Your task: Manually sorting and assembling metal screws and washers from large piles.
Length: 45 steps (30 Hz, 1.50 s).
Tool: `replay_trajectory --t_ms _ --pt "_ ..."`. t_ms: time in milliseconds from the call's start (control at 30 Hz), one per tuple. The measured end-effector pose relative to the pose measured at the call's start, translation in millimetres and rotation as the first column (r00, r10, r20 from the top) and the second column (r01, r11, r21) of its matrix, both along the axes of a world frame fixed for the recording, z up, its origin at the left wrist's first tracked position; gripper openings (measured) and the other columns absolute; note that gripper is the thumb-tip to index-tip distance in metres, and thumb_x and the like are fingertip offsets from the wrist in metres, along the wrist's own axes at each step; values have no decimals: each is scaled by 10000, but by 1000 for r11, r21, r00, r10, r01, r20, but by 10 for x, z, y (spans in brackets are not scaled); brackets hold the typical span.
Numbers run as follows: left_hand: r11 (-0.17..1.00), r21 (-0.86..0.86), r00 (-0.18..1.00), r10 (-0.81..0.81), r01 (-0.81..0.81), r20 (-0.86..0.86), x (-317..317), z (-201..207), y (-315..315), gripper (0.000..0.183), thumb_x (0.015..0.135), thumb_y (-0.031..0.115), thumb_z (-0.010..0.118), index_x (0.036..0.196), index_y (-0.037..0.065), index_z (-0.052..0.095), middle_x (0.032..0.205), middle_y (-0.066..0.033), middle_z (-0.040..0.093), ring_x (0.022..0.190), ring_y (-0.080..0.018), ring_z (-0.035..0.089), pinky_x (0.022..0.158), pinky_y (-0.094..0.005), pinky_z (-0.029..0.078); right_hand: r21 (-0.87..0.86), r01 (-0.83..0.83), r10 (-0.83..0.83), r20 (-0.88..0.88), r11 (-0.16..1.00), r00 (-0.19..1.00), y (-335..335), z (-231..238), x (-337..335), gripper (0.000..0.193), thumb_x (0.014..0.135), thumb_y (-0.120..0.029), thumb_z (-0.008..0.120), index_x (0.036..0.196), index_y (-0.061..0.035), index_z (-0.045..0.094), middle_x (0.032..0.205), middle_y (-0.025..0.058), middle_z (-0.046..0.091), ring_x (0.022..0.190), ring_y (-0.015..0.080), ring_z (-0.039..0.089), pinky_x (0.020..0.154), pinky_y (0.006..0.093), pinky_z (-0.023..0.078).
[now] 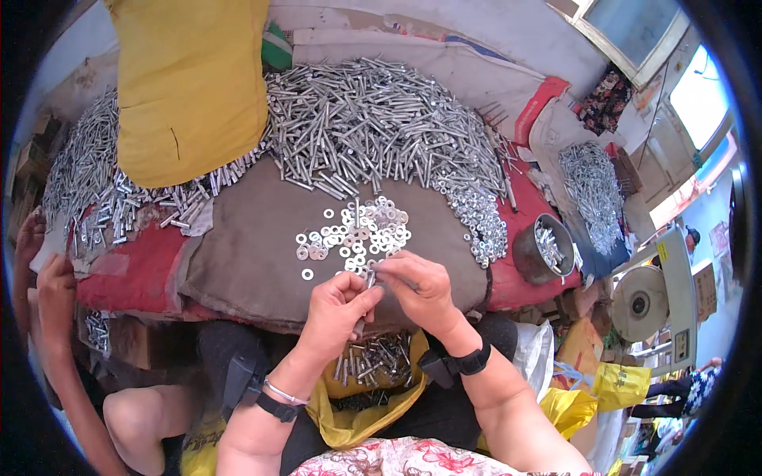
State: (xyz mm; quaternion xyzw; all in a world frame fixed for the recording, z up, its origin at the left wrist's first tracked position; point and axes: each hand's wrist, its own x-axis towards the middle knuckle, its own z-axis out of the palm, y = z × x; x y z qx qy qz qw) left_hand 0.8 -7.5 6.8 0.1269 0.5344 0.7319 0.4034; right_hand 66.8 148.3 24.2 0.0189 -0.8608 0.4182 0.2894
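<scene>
Bringing small metal parts together at the fingertips is judged to be the step in hand. A metal bolt (371,278) is held between the two hands, over the near part of the brown cloth-covered table (238,238), close to the loose washers (307,274). It is pinched by the left-hand grip (341,305), thumb against finger. The right-hand grip (419,287) is brought in at the far end; whether anything is clasped there cannot be told, as the parts are tiny and partly covered by fingertips. The bolt's long axis seems to run roughly up and down the view, leaning slightly; which end is the head cannot be made out. For the next move, a steady shank and close alignment along that axis are called for.
</scene>
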Motion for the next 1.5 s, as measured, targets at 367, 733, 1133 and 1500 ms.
replay_trajectory --t_ms 367,733,1133,1500 --pt "996 -12 995 93 -93 -18 5 13 68 140 886 158 685 836 67 591 662 -12 624 470 -17 509 355 -154 363 610 201 -197 -74 767 978 443 -62 -425 148 727 6 591 858 -61 606 772 104 594 734 287 617 622 403 492" --pt "986 -62 982 145 -153 -119 40 5 103 130 884 161 681 856 73 589 717 14 625 610 -22 575 389 -155 425 640 220 -346 77 736 935 480 -211 -516 91 741 -53 586 831 -64 601 808 104 592 754 297 617 674 406 488" --pt "987 -35 979 148 -154 -144 42 -36 120 118 891 145 672 884 65 585 725 14 620 622 -17 569 396 -152 427 646 169 -277 69 744 958 502 -183 -478 70 787 -82 609 857 -76 621 807 82 573 736 301 596 653 409 457" --pt "988 -44 979 140 -148 -149 46 -39 123 123 898 154 666 891 59 587 733 14 616 632 -19 568 403 -156 433 704 118 -240 76 701 968 419 -216 -536 59 777 -83 629 822 -76 592 789 78 570 766 283 595 668 395 443"
